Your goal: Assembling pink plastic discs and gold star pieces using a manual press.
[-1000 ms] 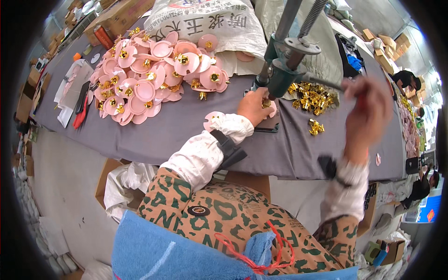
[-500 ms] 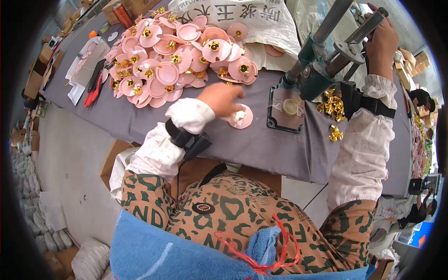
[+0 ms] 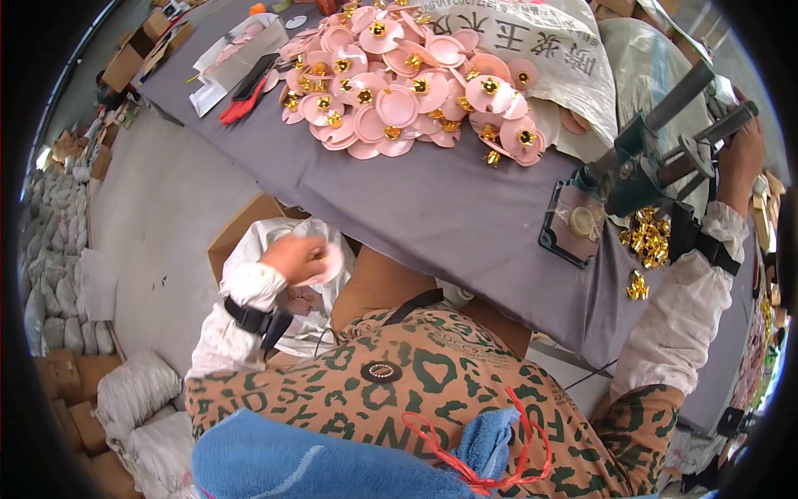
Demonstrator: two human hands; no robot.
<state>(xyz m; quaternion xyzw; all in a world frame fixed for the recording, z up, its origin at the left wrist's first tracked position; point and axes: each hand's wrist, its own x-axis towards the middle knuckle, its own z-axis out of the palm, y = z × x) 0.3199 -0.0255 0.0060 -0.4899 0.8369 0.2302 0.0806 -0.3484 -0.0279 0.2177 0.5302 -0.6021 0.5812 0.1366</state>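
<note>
My left hand (image 3: 298, 259) is off the table's front edge, closed on a pink disc (image 3: 334, 262) by its rim. Beneath it lies a white sack (image 3: 262, 241) with its mouth spread, set in a cardboard box (image 3: 235, 231); some pink pieces show inside. At the right, my right hand (image 3: 742, 158) is closed around the handle end of a dark green hand press (image 3: 636, 170), its fingers partly hidden behind the metal. A round, clear piece (image 3: 583, 221) sits on the press base.
A heap of pink discs (image 3: 397, 106) with gold flower-shaped clips covers the back of the grey-clothed table (image 3: 399, 200). Loose gold clips (image 3: 647, 237) lie right of the press. Red-handled tool (image 3: 241, 108) and a black phone-like object (image 3: 255, 76) lie at left. A printed sack (image 3: 549, 50) stands behind.
My left hand has gone from the tabletop down and left to above the sack, carrying the pink disc off the table. My right hand stays at the press while the view has shifted.
</note>
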